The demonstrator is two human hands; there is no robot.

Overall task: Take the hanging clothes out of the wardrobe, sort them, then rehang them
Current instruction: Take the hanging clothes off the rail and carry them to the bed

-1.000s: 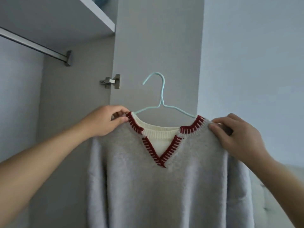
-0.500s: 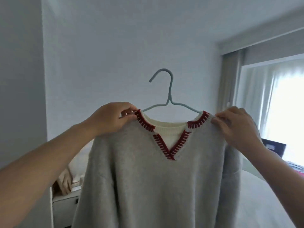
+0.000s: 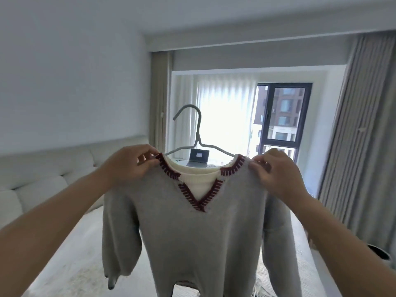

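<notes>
A: Status?
B: Grey sweater (image 3: 192,232) on its wire hanger (image 3: 198,133), held up in the air over the bed (image 3: 70,260), facing the window (image 3: 282,116). Wardrobe not in view.
A: Hands?
B: Left hand (image 3: 128,166) pinches the left shoulder by the collar, right hand (image 3: 276,174) pinches the right shoulder. Both arms out, roughly level.
A: Tip?
B: Lay it flat, hanger level, sleeves untwisted.

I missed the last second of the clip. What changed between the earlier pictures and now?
The person turned from the wardrobe toward the window, carrying the grey sweater on its hanger into the room. Unchanged: left hand and right hand still pinch the sweater's shoulders.
</notes>
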